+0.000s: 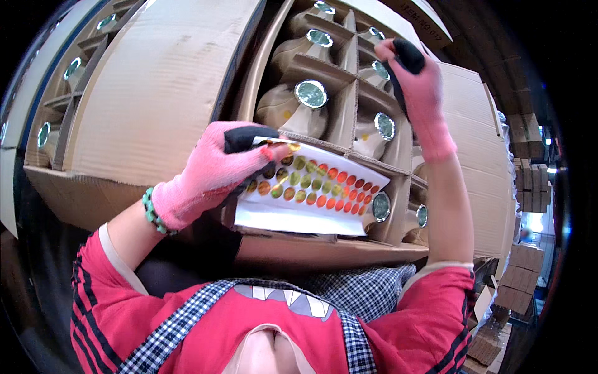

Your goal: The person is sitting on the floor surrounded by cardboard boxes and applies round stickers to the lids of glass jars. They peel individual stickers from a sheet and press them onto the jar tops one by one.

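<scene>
My left hand, in a pink glove with black finger parts, grips a white sheet of round stickers by its left end. The stickers run in rows of shiny gold, green and orange-red. Beneath the sheet stands an open cardboard box with rounded glass vessels in its compartments. Their round tops look silvery green. A small yellow dot shows on a vessel at the right. My right hand, gloved alike, is raised over the far right compartments with its fingers curled together; anything between the fingertips is hidden.
Cardboard dividers separate the vessels. A box flap folds out at the right. To the left, another box holds similar vessels beside a wide flap. Stacked cartons stand farther off at the right.
</scene>
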A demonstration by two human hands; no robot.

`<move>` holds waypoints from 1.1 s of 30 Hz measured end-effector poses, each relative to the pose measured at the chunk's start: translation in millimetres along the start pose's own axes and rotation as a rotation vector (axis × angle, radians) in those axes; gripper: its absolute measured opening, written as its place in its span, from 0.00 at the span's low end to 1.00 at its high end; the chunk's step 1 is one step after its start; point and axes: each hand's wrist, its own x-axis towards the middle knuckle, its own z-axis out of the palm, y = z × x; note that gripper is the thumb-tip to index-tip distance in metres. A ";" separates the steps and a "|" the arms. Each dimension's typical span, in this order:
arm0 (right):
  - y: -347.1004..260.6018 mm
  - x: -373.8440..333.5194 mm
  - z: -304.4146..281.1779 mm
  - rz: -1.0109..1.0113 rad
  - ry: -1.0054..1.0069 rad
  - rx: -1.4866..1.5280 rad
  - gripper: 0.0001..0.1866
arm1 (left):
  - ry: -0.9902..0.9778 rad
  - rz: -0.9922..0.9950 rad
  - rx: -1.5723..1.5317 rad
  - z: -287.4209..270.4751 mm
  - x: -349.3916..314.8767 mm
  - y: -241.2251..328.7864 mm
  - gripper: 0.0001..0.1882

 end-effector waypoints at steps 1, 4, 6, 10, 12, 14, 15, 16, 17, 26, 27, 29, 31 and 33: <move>-38.2 -18.8 -0.3 -0.008 -0.073 0.107 0.09 | -0.008 0.012 -0.006 1.0 1.0 0.0 0.12; -102.1 -51.8 13.4 -0.223 -0.300 0.017 0.09 | -0.033 0.073 -0.044 -1.2 0.0 -0.9 0.13; -113.0 -56.2 21.8 -0.217 -0.429 -0.055 0.08 | -0.060 0.131 -0.048 -6.5 0.4 -6.4 0.13; -110.9 -59.0 31.4 -0.163 -0.386 0.047 0.05 | -0.070 0.103 -0.019 -10.0 -1.9 -3.2 0.13; -112.4 -59.8 31.4 -0.220 -0.342 0.006 0.04 | -0.060 0.107 -0.016 -9.7 -3.2 -2.1 0.13; -113.4 -60.3 30.5 -0.278 -0.335 -0.055 0.05 | -0.045 0.174 -0.040 -6.5 -2.1 -6.6 0.13; -114.6 -60.8 30.5 -0.305 -0.323 -0.092 0.05 | -0.052 0.177 -0.046 -7.5 -1.9 -8.5 0.13; -116.0 -61.4 30.2 -0.331 -0.310 -0.129 0.06 | -0.060 0.180 -0.051 -8.8 -1.0 -10.2 0.13; -116.7 -61.4 30.1 -0.357 -0.298 -0.167 0.07 | -0.067 0.184 -0.057 -9.6 -0.4 -11.2 0.12; -110.4 -66.7 33.5 -0.410 -0.203 -0.216 0.08 | -0.058 0.107 -0.034 -7.9 -0.4 -7.0 0.12; -109.6 -67.0 34.2 -0.419 -0.190 -0.224 0.08 | -0.051 0.107 -0.046 -7.2 -0.5 -6.6 0.11; -109.4 -67.5 34.7 -0.427 -0.173 -0.232 0.08 | -0.036 0.107 -0.071 -5.0 -0.2 -5.9 0.11; -108.6 -67.9 34.3 -0.417 -0.197 -0.238 0.08 | -0.032 0.090 -0.077 -3.4 -0.1 -4.7 0.12; -109.7 -65.6 32.5 -0.392 -0.260 -0.242 0.08 | -0.027 0.089 -0.081 -3.4 0.0 -5.1 0.12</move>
